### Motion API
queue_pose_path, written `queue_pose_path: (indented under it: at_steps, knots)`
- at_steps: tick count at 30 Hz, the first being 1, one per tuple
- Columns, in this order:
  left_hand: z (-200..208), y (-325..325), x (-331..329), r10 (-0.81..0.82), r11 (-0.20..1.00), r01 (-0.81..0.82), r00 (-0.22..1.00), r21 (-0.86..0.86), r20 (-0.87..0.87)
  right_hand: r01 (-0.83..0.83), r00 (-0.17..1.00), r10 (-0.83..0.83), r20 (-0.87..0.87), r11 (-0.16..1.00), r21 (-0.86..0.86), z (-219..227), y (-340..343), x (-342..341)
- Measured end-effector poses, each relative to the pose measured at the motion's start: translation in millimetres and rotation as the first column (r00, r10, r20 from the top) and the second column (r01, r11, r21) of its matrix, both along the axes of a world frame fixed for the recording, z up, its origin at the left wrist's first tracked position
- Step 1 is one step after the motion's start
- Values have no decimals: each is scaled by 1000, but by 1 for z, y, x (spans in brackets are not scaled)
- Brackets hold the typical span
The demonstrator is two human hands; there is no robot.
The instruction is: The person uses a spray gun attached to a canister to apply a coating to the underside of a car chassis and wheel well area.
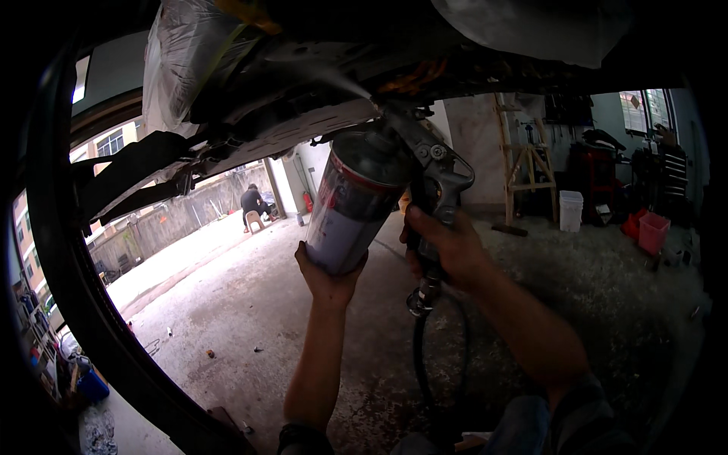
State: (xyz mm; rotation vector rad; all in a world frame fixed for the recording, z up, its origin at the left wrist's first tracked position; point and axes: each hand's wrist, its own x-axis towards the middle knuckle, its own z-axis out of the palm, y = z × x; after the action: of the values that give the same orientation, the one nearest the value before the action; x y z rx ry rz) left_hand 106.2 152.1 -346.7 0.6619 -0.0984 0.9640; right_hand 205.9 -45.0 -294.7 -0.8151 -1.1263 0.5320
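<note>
My right hand (447, 246) is closed round the grip of a metal spray gun (436, 155), raised under the dark underside of a car (288, 129). A pale mist (334, 78) streams from its nozzle up and to the left. A tilted canister (353, 201) with a dark upper part and a pale, label-like lower part joins the gun. Its bottom rests in my left hand (334, 277), whose fingers wrap round the base. A black hose (419, 356) hangs from the fitting below the grip. The trigger fingers are partly hidden.
Clear plastic sheeting (171, 72) hangs off the car at upper left. A dark lift post (83, 280) and lift arm (140, 174) stand at left. At right are a wooden stepladder (523, 152), white bucket (571, 210) and pink bin (653, 232). Farther off, a person (254, 201) sits on a stool.
</note>
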Motion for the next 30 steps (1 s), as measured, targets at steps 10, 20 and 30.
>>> queue_pose_path:
  at_steps: [10,20,30]
  knots:
    - [1,30,9,216,959,-217,976,184,26,113,985,-98,-141,988,101,-22,15,-1]
    - [3,19,4,410,899,-433,884,63,226,135,989,-137,48,990,34,-13,9,10]
    - [2,-2,30,534,803,-574,812,158,238,263,961,-247,-123,955,139,-27,9,14]
